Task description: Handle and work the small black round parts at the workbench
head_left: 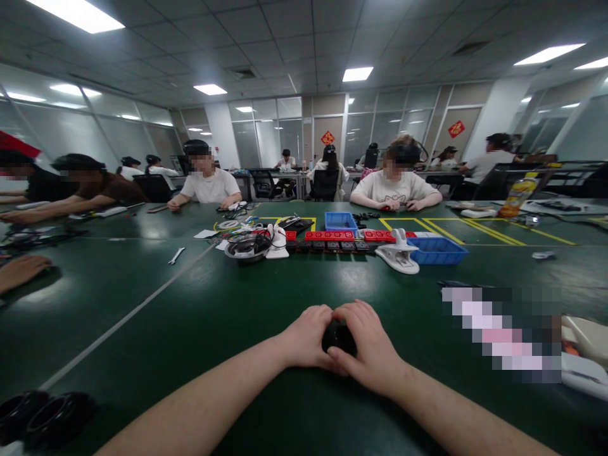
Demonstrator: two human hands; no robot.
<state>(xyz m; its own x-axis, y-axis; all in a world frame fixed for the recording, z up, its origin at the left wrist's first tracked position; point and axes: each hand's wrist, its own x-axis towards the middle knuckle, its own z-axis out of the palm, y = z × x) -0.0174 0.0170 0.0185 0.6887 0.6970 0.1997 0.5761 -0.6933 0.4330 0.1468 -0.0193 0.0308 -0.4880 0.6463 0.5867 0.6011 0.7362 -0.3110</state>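
Near the table's front middle, my left hand (308, 339) and my right hand (369, 342) are wrapped around a small black round object (339, 339). My fingers hide much of it, and its exact kind cannot be made out. The left hand closes on it from the left, while the right hand's fingers arch over its right side with the thumb across the front. The fingertips of both hands meet at its far side. It sits at or just above the green tabletop (266, 405).
Glossy black rings (59, 418) lie at the lower left. A wrench (176, 256) is farther back. Across the middle stand a bowl of cables (247, 248), red power strips (332, 235), a white clamp (399, 253) and a blue bin (439, 249). A co-worker's hand (26, 271) rests at left.
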